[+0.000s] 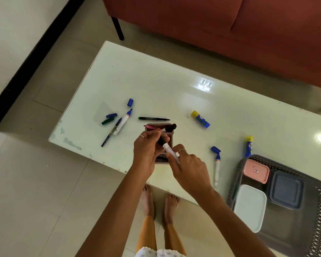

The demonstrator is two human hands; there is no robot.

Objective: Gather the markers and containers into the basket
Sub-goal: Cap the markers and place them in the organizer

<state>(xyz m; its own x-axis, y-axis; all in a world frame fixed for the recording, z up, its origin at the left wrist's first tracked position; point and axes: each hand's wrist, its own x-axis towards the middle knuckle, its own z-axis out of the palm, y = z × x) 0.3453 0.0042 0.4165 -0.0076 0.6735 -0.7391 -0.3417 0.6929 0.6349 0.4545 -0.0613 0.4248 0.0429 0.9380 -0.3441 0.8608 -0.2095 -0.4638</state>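
Observation:
My left hand (148,147) grips a black-capped marker (168,128) over a small brown divided container (170,135) on the table. My right hand (187,164) pinches a white marker (170,150) whose dark end meets the left hand. A grey basket (319,201) at the table's right corner holds a pink-lidded box (256,171), a dark blue-lidded box (285,190) and a white-lidded box (249,206). Loose on the table lie a blue marker (122,122), a thin blue pen (110,133), a black pen (154,118) and another blue marker (217,164).
Two glue sticks (200,119) (248,146) lie on the white table (156,80). Loose caps, blue (130,102) (111,115) and green (107,121), sit at the left. A red sofa (230,25) stands behind the table. My bare feet (159,201) are on the tiled floor.

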